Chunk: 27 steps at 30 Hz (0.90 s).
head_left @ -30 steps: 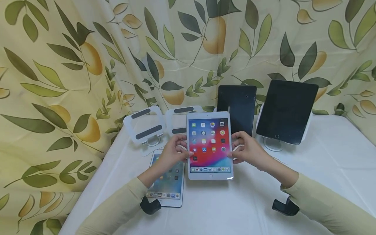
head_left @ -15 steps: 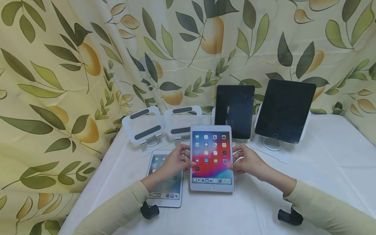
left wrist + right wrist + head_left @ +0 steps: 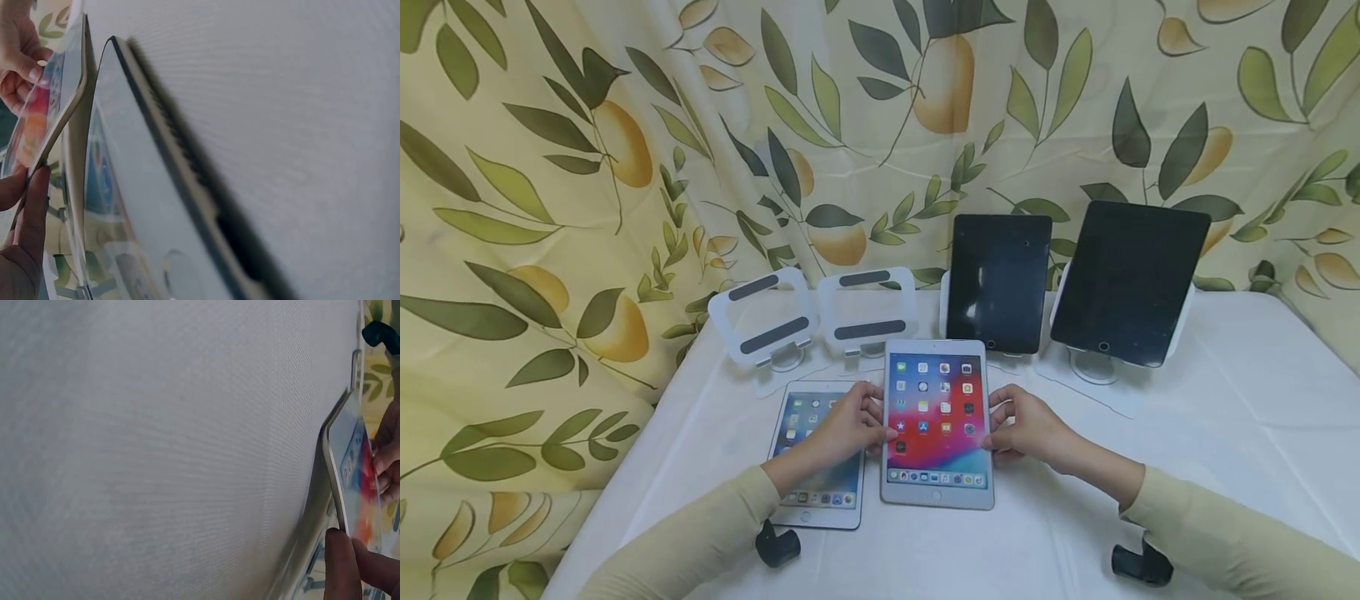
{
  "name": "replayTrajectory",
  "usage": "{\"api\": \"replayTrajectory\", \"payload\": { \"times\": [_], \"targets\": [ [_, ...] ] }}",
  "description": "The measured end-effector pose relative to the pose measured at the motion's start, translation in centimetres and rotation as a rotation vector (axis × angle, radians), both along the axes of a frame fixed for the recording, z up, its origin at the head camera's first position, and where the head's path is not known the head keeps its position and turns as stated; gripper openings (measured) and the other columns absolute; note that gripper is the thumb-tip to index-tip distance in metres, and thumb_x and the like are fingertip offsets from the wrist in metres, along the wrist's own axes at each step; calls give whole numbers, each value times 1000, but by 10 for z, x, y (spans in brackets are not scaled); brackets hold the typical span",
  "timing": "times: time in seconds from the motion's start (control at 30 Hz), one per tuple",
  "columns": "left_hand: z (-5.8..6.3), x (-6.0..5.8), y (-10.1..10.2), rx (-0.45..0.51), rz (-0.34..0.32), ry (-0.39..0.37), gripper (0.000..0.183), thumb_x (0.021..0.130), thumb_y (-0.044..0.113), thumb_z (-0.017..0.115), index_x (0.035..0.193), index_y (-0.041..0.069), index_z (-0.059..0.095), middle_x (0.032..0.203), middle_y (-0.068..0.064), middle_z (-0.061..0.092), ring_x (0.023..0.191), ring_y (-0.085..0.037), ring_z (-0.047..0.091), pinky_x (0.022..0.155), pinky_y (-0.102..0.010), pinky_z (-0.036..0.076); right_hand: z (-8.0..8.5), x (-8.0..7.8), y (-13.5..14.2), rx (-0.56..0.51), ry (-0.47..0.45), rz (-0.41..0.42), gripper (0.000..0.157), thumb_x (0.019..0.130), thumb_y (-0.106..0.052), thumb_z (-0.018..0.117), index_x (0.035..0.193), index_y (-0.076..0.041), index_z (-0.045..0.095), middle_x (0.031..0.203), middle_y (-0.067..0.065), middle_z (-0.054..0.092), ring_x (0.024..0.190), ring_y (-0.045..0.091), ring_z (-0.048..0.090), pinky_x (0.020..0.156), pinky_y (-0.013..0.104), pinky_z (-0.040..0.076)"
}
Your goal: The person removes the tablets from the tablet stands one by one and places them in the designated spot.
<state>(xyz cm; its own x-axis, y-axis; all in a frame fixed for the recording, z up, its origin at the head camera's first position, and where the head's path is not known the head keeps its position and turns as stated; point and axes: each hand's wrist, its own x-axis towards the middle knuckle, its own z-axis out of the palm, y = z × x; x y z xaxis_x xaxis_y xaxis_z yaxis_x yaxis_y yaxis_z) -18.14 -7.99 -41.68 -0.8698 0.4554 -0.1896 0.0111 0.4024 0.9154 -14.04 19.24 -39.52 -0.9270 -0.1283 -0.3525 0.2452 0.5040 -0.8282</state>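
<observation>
Both hands grip a white tablet by its long sides, its lit screen of app icons facing up. My left hand pinches the left edge, thumb on the front and fingers behind. Along the opposite edge, my right hand does the same. The right wrist view shows the tablet tilted, its home-button end low over the white cloth. A second white tablet, also lit, lies face up on the table to the left, partly covered by my left hand and forearm.
Behind stand two white tablet stands with grey pads, holding nothing. To their right, a black tablet and a larger black tablet lean on similar stands. A thin cable crosses the white tablecloth. A leaf-patterned curtain hangs behind.
The held tablet has come down and towards me, away from in front of the smaller black tablet. Both hands have kept their hold on it. The second white tablet stays put.
</observation>
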Motion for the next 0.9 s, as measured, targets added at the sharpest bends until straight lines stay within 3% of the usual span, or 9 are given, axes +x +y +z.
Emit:
{"api": "replayTrajectory", "payload": {
  "times": [0.27, 0.47, 0.6, 0.9],
  "targets": [
    [-1, -1, -3, -108, -20, 2, 54, 77, 11, 78, 120, 4, 45, 88, -2, 63, 78, -13, 66, 71, -26, 56, -1, 0, -2, 13, -13, 41, 58, 74, -1, 77, 118, 9, 40, 87, 11, 63, 73, 18, 66, 68, 33, 58],
    [1, -4, -3, -200, -54, 26, 51, 74, 14, 80, 112, -1, 49, 79, -2, 66, 67, -13, 65, 69, -26, 54, -4, -1, -3, 37, -12, 83, 53, 72, 4, 77, 113, 11, 44, 78, 9, 62, 66, 16, 63, 67, 31, 58],
    [1, -5, -3, -198, -88, -9, 46, 74, 10, 79, 107, -4, 50, 74, -4, 66, 59, -15, 65, 62, -27, 55, -8, -2, -4, 56, -28, 89, 50, 71, 5, 76, 110, 10, 46, 73, 8, 60, 61, 16, 61, 64, 30, 57],
    [-1, -7, -4, -214, -133, -64, 40, 75, 9, 77, 105, -3, 53, 72, -6, 66, 59, -15, 66, 58, -27, 56, -14, -4, -7, 147, -21, 69, 48, 63, 3, 81, 102, 6, 54, 84, 9, 59, 71, 17, 57, 68, 28, 54]
  ]
}}
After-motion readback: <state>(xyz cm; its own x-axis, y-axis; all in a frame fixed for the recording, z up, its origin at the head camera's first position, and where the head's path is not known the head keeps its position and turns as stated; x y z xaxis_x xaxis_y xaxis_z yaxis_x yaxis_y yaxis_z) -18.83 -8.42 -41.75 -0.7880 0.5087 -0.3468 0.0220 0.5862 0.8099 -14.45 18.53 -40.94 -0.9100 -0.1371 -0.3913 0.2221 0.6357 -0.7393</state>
